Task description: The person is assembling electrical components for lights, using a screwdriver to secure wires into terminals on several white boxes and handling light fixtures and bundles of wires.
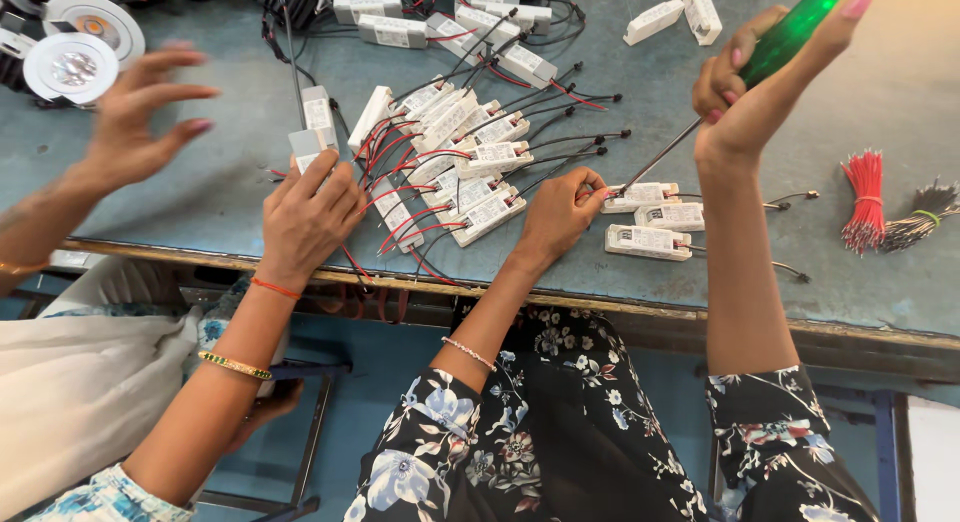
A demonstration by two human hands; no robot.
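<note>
Looking down from the head view, your right hand (745,92) is closed around a green-handled screwdriver (790,37), its tip resting at a white driver box (640,195) on the blue-grey table (880,272). Your left hand (560,217) pinches that box's end, fingers curled. Beside you, a co-worker's hand (305,217) grips another white box (305,147); their other hand (135,117) hovers spread open.

Assembly workshop: worn blue counter (230,182) strewn with white driver boxes (488,210), wire bundles (865,197), round lamps (72,67).
</note>
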